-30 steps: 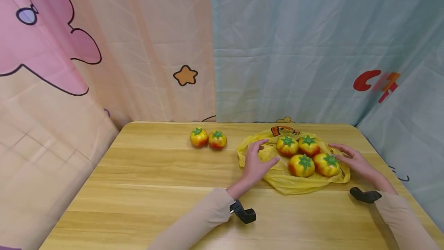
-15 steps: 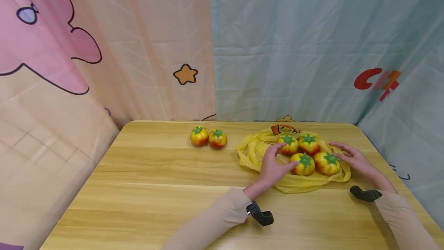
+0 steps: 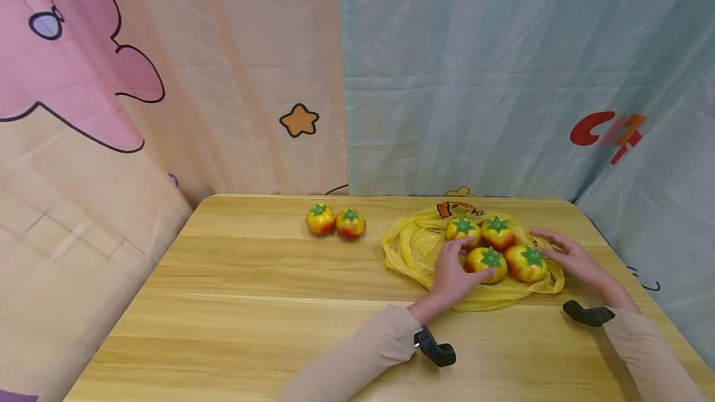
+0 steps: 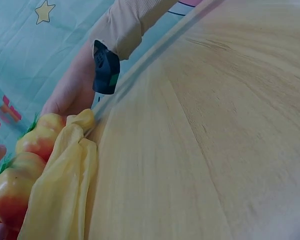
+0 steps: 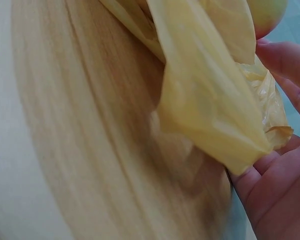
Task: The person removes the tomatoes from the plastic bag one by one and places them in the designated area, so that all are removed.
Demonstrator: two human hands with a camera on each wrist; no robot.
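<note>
Fruit (image 3: 481,261) lies on the bag (image 3: 413,247), just right of our left hand (image 3: 451,275), the nearer, which straddles it; gripping or not, we cannot tell. Round, it shows no long axis. Past another fruit (image 3: 525,267), our right hand (image 3: 580,267) is spread.

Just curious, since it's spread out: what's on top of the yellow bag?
Four yellow-red fruits rest on the bag; the left hand partly covers two. What's beneath them is hidden.

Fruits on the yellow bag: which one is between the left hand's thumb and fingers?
The front-left fruit, framed by the left hand; the other three lie behind it or to its right.
</note>
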